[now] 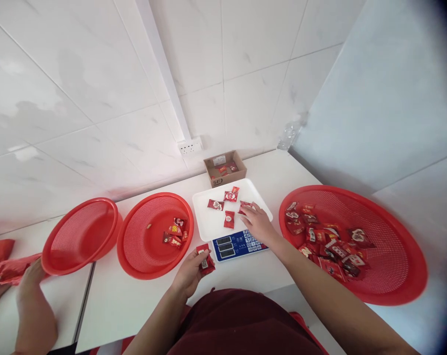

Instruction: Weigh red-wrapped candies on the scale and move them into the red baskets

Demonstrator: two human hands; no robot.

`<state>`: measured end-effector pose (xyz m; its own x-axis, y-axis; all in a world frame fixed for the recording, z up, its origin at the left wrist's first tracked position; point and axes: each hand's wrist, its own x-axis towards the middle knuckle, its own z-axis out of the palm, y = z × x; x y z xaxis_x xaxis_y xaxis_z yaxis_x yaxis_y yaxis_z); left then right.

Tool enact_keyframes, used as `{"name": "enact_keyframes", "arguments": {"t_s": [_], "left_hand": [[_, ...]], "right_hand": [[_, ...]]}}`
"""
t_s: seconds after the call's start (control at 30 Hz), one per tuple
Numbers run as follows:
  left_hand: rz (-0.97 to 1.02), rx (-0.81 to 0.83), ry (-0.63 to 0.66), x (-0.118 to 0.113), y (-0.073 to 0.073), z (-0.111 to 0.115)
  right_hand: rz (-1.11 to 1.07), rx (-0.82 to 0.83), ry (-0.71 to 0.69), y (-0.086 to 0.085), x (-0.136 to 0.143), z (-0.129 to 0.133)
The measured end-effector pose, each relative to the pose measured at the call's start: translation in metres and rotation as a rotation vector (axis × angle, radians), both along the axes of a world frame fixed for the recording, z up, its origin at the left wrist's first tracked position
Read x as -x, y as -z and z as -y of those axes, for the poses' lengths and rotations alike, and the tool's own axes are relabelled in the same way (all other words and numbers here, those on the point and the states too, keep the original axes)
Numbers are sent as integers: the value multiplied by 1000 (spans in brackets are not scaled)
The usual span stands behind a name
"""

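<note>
My left hand (189, 270) is closed around a red snack packet (206, 260) just in front of the scale's left edge. Over the white weighing tray (204, 229), my right hand (258, 223) has its fingertips closed on another small red packet (246, 207); whether it is lifted off the tray I cannot tell. Several more red packets lie flat on the tray, among them one in the middle (229, 219) and one at the left (216, 204). The scale's blue keypad panel (240, 245) faces me, partly behind my right wrist.
On the right stands a large red basket (400, 241) with many packets. Left of the scale, a red basket (134, 246) holds several packets, beside another red basket (79, 236). A cardboard box (226, 178) sits behind the tray. Another person's hands (31, 278) handle red plastic at far left.
</note>
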<state>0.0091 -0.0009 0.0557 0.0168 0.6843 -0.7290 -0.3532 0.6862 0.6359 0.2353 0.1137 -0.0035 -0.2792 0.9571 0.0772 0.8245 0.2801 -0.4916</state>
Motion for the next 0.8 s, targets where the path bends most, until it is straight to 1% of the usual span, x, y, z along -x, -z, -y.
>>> {"name": "enact_keyframes", "arguments": {"t_s": [0.2,0.3,0.4,0.5,0.63,0.8], "left_hand": [[-14,2,-9,1,1,2],[-13,1,1,1,1,2],[-10,8,13,-2,1,1],[-6,13,21,-6,-1,0],[-15,20,18,-7,-4,0],[-21,24,15,-6,-6,1]], "right_hand": [[-124,-141,156,16,-48,19],[-142,-143,223,20,-73,32],[-138,-124,281,22,-90,42],[-144,-105,305,25,-96,49],[-148,-82,320,28,-92,53],[-134,-42,326,26,-89,52]]}}
